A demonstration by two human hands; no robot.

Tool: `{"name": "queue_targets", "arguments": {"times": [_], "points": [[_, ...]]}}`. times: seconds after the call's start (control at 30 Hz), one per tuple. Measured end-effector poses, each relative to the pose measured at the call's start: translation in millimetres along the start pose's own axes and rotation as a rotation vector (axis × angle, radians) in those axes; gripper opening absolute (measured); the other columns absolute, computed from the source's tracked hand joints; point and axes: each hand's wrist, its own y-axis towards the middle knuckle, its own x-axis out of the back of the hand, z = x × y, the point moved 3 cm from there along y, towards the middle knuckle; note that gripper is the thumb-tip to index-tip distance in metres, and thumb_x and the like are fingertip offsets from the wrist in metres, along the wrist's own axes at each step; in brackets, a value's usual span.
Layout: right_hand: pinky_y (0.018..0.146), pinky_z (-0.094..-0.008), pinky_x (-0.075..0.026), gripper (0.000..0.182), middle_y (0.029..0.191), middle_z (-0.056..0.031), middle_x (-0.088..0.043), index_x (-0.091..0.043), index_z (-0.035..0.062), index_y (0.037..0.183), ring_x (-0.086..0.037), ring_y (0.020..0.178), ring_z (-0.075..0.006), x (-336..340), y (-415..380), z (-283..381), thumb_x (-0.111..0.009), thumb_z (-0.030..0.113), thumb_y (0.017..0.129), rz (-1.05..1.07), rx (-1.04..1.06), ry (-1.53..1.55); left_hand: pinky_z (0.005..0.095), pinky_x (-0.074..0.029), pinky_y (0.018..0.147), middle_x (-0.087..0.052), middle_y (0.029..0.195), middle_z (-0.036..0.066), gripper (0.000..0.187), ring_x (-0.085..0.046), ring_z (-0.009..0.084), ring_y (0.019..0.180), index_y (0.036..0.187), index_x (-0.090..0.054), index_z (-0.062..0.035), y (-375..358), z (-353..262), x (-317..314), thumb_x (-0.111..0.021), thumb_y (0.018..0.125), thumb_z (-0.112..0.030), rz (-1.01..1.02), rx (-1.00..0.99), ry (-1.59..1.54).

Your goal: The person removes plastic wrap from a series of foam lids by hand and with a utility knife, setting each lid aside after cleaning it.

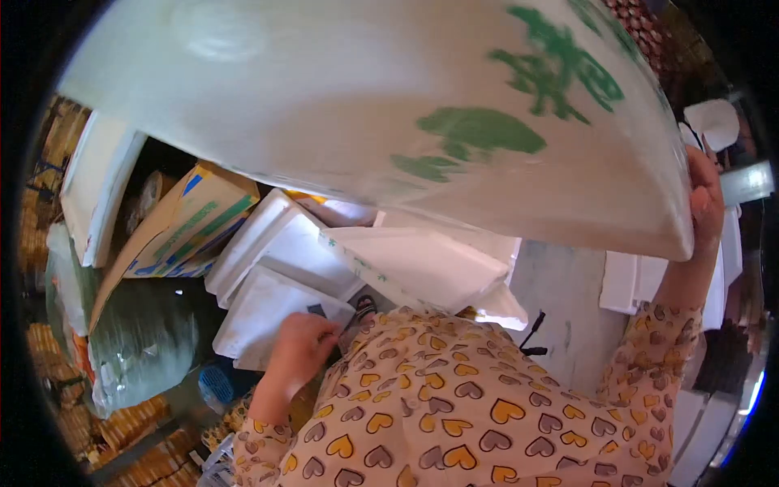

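A large white foam box (324, 105) with green printed marks fills the upper part of the view, tilted close to the camera. My right hand (704, 195) grips its right edge, fingers wrapped round the side. Lower down, my left hand (302, 345) is held near my waist with curled fingers, in front of a white foam piece (264, 304). Whatever it holds, if anything, is too small to name. Beneath the big box lies another white foam piece (422, 256) with small green marks.
An open cardboard box (199, 219) leans at the left beside a white foam panel (101, 187). Below are a clear plastic bag (146, 357) and a blue basket (217, 385). More white foam boxes (621, 280) stand at the right.
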Motion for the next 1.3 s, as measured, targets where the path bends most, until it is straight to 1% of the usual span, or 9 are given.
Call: {"name": "queue_targets", "arguments": {"times": [0.07,0.27,0.33,0.43,0.67,0.87,1.13,1.2,1.3], "points": [[0.082,-0.0314,-0.046,0.074,0.102,-0.0134,-0.058,-0.05,-0.007,0.112,-0.057,0.094,-0.0188,2.6,0.6,-0.1,-0.069,0.049,0.067,-0.053,0.132,-0.103,0.0353,-0.034,0.095,-0.058,0.103,0.013,0.029,-0.054,0.0235,0.1,0.105,-0.057,-0.0039,-2.2,16.6,6.3,-0.055,0.076,-0.002,-0.413,0.204,-0.187],[0.086,-0.0322,-0.044,0.065,0.112,-0.0145,-0.054,-0.046,-0.0043,0.118,-0.055,0.1,-0.0212,15.3,23.1,-16.2,-0.059,0.046,0.078,0.059,0.079,0.054,0.0364,-0.026,0.1,-0.038,0.131,0.015,0.059,-0.038,0.0253,0.121,0.135,-0.024,-0.0064,-11.7,50.2,55.2,-0.052,0.085,-0.017,-0.795,0.133,-0.584],[0.087,-0.0311,-0.044,0.049,0.113,-0.0132,-0.055,-0.047,-0.0034,0.118,-0.055,0.101,-0.0205,29.2,32.6,-30.7,-0.052,0.033,0.085,0.169,0.073,0.358,0.0399,-0.022,0.102,-0.032,0.135,0.014,0.062,-0.033,0.0266,0.124,0.137,-0.021,-0.0093,-10.6,60.1,64.7,-0.052,0.086,-0.026,-0.826,0.14,-0.593],[0.081,-0.0295,-0.045,0.042,0.106,-0.0096,-0.057,-0.05,-0.0033,0.115,-0.055,0.094,-0.0152,18.7,34.6,-35.4,-0.052,0.028,0.087,0.07,0.112,0.159,0.0464,-0.015,0.103,-0.021,0.141,0.012,0.071,-0.027,0.0309,0.127,0.139,-0.015,-0.0175,-14.0,88.7,66.9,-0.052,0.084,-0.043,-1.052,0.219,-0.941],[0.08,-0.0289,-0.046,0.033,0.102,-0.007,-0.059,-0.052,-0.0009,0.113,-0.055,0.094,-0.015,12.3,10.6,-26.2,-0.045,0.023,0.091,-0.102,0.12,0.209,0.0494,-0.006,0.105,-0.016,0.144,0.014,0.073,-0.013,0.0336,0.133,0.141,-0.013,-0.0245,-10.4,162.4,15.0,-0.038,0.083,-0.062,-1.017,0.597,-1.477],[0.09,-0.0364,-0.042,0.045,0.118,-0.0096,-0.053,-0.043,0.0017,0.124,-0.05,0.107,-0.0224,50.0,13.9,-75.4,-0.039,0.033,0.091,-0.014,-0.009,0.653,0.0507,-0.003,0.105,-0.011,0.146,0.015,0.075,-0.009,0.0337,0.134,0.141,-0.01,-0.0224,7.2,168.5,18.4,-0.037,0.083,-0.062,-0.941,0.384,-1.559],[0.088,-0.0339,-0.043,0.046,0.115,-0.0082,-0.054,-0.045,0.0017,0.122,-0.052,0.103,-0.0205,105.1,7.7,-105.0,-0.044,0.034,0.089,-0.04,-0.13,0.406,0.0494,-0.01,0.105,-0.019,0.144,0.012,0.067,-0.014,0.0297,0.133,0.141,-0.013,-0.0205,44.7,132.6,22.8,-0.027,0.088,-0.059,-0.791,0.323,-1.724],[0.088,-0.0334,-0.043,0.046,0.113,-0.0085,-0.055,-0.047,0.0017,0.12,-0.053,0.101,-0.0203,103.9,7.1,-107.1,-0.046,0.034,0.088,-0.02,-0.164,0.348,0.0439,-0.021,0.104,-0.03,0.14,0.008,0.065,-0.025,0.0257,0.13,0.138,-0.023,-0.016,57.3,115.6,26.8,-0.021,0.089,-0.058,-0.688,0.004,-1.842],[0.087,-0.0328,-0.043,0.046,0.11,-0.009,-0.056,-0.048,0.0016,0.119,-0.054,0.099,-0.0199,101.6,8.7,-110.6,-0.05,0.035,0.087,-0.028,-0.212,0.252,0.0421,-0.025,0.103,-0.03,0.139,0.009,0.064,-0.029,0.0279,0.127,0.137,-0.024,-0.0107,46.3,97.5,45.5,-0.021,0.091,-0.055,-0.93,0.042,-1.73]]}}
